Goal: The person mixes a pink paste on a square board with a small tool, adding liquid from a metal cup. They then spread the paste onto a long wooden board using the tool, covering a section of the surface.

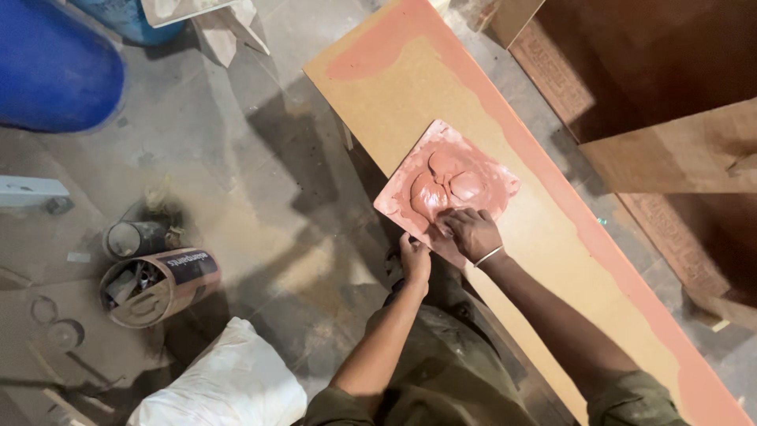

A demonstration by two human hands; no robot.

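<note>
— Where does the clay tile (446, 188) lie from the two hands?

— Ahead of both and a little to the right, flat on the long board bench (505, 237), turned so its corners point up and down the board. The raised lump of wet red clay (448, 186) sits in its middle.

— Which hand is nearer that lump?

— The right hand (471, 233). It rests on the tile's near part, fingers (454, 218) curled and pressed together, tips down in the clay just below the lump. It looks to be pushing rather than pinching; whether anything is nipped under the tips I cannot tell.

— And the left?

— The left hand (414, 259) is at the tile's near-left edge, where the tile overhangs the bench side. Its grip is folded around that edge, thumb up, seemingly steadying it. It is apart from the lump.

— How does the bench run?

— Its long axis runs diagonally, from the top centre down to the lower right, with a red clay smear along the far edge. The right forearm lies roughly along that line.

— Anything beside the person?

— On the floor to the left: a tipped cardboard drum (158, 285) with scraps inside, a white sack (225, 383), and a blue barrel (55, 67), all well apart from the tile.
</note>
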